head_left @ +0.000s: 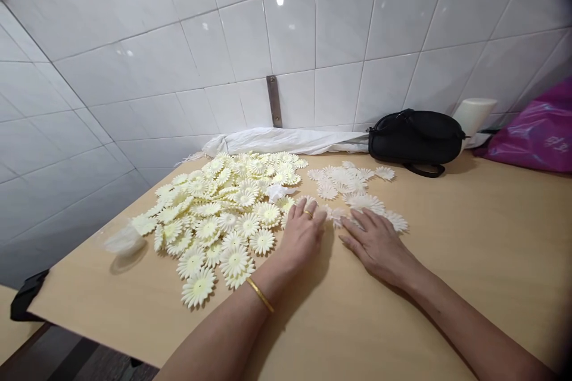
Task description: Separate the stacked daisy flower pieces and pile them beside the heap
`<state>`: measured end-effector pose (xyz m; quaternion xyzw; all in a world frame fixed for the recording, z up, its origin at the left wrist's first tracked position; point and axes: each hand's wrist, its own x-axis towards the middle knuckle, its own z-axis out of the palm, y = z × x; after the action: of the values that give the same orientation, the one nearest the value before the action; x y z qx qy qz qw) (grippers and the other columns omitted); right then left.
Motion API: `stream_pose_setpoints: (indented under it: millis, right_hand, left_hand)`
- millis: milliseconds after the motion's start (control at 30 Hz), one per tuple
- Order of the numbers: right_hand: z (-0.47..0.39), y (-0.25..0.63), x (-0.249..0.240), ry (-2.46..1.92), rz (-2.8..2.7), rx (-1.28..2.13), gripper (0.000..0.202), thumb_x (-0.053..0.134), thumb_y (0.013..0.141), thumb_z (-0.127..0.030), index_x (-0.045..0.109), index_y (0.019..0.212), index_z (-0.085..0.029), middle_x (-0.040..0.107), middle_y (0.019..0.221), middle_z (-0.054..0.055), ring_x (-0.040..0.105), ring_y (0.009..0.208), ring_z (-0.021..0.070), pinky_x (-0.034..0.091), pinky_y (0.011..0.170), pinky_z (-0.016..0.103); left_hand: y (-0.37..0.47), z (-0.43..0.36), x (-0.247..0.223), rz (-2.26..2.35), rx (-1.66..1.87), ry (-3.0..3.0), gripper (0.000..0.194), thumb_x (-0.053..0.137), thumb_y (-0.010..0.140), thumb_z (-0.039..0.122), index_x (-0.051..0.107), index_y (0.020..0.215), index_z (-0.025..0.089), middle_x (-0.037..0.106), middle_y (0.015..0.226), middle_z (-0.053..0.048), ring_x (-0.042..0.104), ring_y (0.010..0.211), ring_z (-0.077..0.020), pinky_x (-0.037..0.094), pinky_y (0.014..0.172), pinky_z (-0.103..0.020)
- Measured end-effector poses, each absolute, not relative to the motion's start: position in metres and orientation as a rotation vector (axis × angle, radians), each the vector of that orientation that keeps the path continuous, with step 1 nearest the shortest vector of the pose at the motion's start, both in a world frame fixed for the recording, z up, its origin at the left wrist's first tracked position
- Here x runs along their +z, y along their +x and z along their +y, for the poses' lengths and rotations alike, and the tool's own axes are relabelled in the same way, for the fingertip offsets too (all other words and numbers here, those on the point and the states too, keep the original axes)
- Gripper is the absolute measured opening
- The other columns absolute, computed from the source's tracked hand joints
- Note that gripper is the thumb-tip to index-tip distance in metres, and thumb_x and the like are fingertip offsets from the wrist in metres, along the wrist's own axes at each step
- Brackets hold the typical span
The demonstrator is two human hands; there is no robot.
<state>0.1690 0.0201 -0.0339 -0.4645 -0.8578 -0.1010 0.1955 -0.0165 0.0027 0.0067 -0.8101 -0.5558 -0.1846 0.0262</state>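
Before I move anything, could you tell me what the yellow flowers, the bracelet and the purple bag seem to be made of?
Yellow flowers: matt, perhaps cloth or foam; the petals look moulded and ridged.
Bracelet: probably gold-coloured metal, from its smooth shine.
Purple bag: most likely glossy plastic film, with creases and streaky highlights.

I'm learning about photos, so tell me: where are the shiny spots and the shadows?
In the head view, small bright glare spots on the wall tiles and shiny streaks on the purple bag; also in the head view, a soft shadow on the table beside the left hand.
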Motion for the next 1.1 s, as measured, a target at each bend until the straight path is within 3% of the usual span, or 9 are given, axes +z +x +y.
stream_pose_setpoints:
  millis: [67,167,367,633,700,800,900,1000,1100]
  right_hand:
    - [0.023,0.171,-0.033,-1.383,-2.285,-0.351,0.041,0.032,0.086,-0.039,0.054,0.114,-0.018,0.05,0.121,0.014,0.035,0.116,0.0308,0.032,0.09,0.049]
    - [0.018,0.167,-0.024,-1.281,-2.272,-0.355,0.042,0.031,0.087,-0.036,0.051,0.118,-0.017,0.046,0.125,0.013,0.033,0.119,0.0291,0.031,0.093,0.047]
    - [0.007,0.156,-0.019,-1.015,-2.511,-0.182,0.038,0.034,0.087,-0.035,0.049,0.119,-0.021,0.047,0.126,0.007,0.03,0.121,0.0267,0.031,0.095,0.044]
    - [0.021,0.167,-0.024,-1.161,-2.221,-0.076,0.028,0.038,0.086,-0.029,0.059,0.1,-0.016,0.058,0.103,0.009,0.045,0.102,0.022,0.037,0.087,0.039]
    - [0.02,0.166,-0.022,-1.16,-2.205,-0.036,0.026,0.039,0.085,-0.027,0.059,0.098,-0.017,0.059,0.1,0.009,0.047,0.1,0.0219,0.038,0.086,0.039]
    - [0.015,0.163,-0.017,-1.12,-2.173,0.014,0.024,0.04,0.085,-0.024,0.06,0.096,-0.018,0.06,0.096,0.008,0.048,0.096,0.0224,0.039,0.084,0.039]
    - [0.011,0.16,-0.013,-1.054,-2.101,0.115,0.023,0.039,0.085,-0.022,0.06,0.094,-0.019,0.061,0.092,0.008,0.051,0.092,0.0217,0.04,0.082,0.039]
    - [0.009,0.157,-0.01,-1.049,-1.982,0.299,0.023,0.039,0.085,-0.024,0.06,0.094,-0.019,0.062,0.092,0.008,0.054,0.089,0.0197,0.042,0.079,0.035]
    - [0.009,0.158,-0.008,-1.102,-1.852,0.488,0.023,0.041,0.085,-0.029,0.06,0.093,-0.018,0.063,0.092,0.007,0.056,0.087,0.0191,0.043,0.077,0.032]
  left_hand:
    - [-0.025,0.003,0.016,-1.828,-0.552,-2.288,0.024,0.049,0.076,0.023,0.057,0.098,0.016,0.05,0.114,-0.011,0.036,0.108,-0.026,0.03,0.087,-0.038]
    - [-0.04,0.002,0.031,-2.019,-0.401,-2.07,0.024,0.056,0.071,0.035,0.061,0.084,0.016,0.056,0.095,-0.011,0.041,0.095,-0.0273,0.032,0.079,-0.04]
    - [-0.038,-0.004,0.03,-2.083,-0.156,-2.286,0.028,0.051,0.072,0.038,0.064,0.066,0.015,0.057,0.085,-0.013,0.042,0.093,-0.0282,0.032,0.075,-0.039]
    - [-0.024,-0.011,0.023,-2.037,-0.608,-2.472,0.044,0.04,0.076,0.054,0.061,0.085,0.016,0.055,0.085,-0.01,0.046,0.087,-0.0233,0.037,0.072,-0.032]
    - [-0.022,-0.01,0.018,-2.072,-0.618,-2.434,0.042,0.045,0.073,0.053,0.058,0.085,0.015,0.053,0.086,-0.011,0.046,0.087,-0.024,0.037,0.07,-0.033]
    - [-0.016,-0.008,0.008,-2.095,-0.616,-2.593,0.019,0.057,0.067,0.034,0.054,0.071,0.015,0.051,0.081,-0.008,0.047,0.078,-0.0197,0.037,0.064,-0.029]
    - [-0.01,-0.006,-0.001,-2.225,-1.057,-2.843,0.006,0.053,0.067,0.019,0.048,0.068,0.016,0.048,0.067,-0.001,0.044,0.061,-0.0117,0.034,0.054,-0.023]
    - [-0.008,-0.004,-0.004,-2.361,-1.805,-2.966,0.01,0.054,0.066,0.02,0.048,0.072,0.015,0.049,0.059,0.002,0.044,0.052,-0.0083,0.034,0.05,-0.021]
    - [-0.008,-0.003,0.001,-2.424,-2.169,-3.009,0.016,0.061,0.062,0.024,0.051,0.068,0.013,0.051,0.055,0.002,0.046,0.048,-0.008,0.038,0.051,-0.022]
